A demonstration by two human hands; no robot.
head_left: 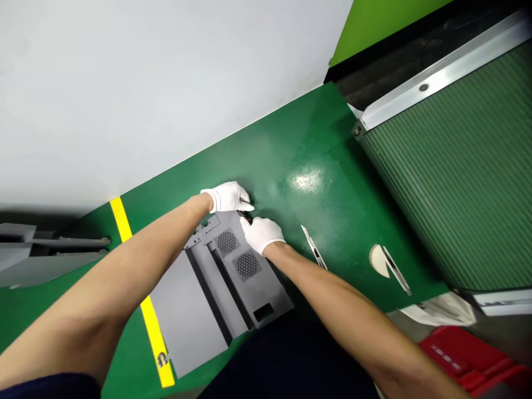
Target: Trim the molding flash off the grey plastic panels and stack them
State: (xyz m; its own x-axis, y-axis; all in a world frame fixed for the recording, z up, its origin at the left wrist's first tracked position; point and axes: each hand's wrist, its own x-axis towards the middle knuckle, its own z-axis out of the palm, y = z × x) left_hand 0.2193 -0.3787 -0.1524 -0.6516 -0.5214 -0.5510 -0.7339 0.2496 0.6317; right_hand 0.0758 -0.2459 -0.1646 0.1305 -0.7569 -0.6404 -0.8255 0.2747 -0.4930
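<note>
A grey panel [195, 310] with two square grilles and long slots lies on the green surface in front of me. At its far edge, my right hand [262, 234] in a white glove is closed around a small black and red tool [246, 216], mostly hidden by the fingers. My left hand [230, 197], gloved too, is just beyond that edge, its thumb and fingers pinched close to the tool's tip. What the left fingers hold, if anything, is hidden.
Two utility knives, a nearer knife [314, 247] and a farther knife [397, 270], lie to the right, the latter beside a cream round piece [378, 260]. A green conveyor [461, 166] borders the right, grey panels [50, 255] stand left, and a red case [469, 354] sits below.
</note>
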